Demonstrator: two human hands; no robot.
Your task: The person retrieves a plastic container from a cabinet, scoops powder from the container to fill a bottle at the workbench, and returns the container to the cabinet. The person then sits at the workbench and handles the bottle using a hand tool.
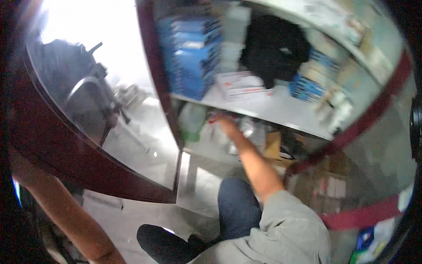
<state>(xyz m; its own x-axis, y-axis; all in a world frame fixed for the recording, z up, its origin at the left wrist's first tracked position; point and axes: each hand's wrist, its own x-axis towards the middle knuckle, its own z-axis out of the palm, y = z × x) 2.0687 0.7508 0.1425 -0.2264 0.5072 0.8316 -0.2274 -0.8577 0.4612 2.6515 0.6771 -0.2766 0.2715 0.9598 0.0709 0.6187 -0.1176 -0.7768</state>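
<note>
Stretched forward into the cabinet's lower compartment, my right hand [224, 122] is closed at the red top of a clear, pale container [215, 133]. Blur hides its exact kind. Close by on the left stands a translucent jug with a green lower part [191, 121]. Clear plastic-wrapped items [248, 132] lie just right of the hand. At the far left, my left hand [23, 169] is by the outer edge of the open, dark red-framed glass door [105, 165]; shadow hides its fingers.
Above my right hand runs a white shelf [299, 121] with stacked blue boxes [189, 61], a white box [241, 86] and a black cloth or bag [274, 48]. A second glass door with a dark red frame [360, 119] stands open at right. Cardboard [273, 145] sits low inside.
</note>
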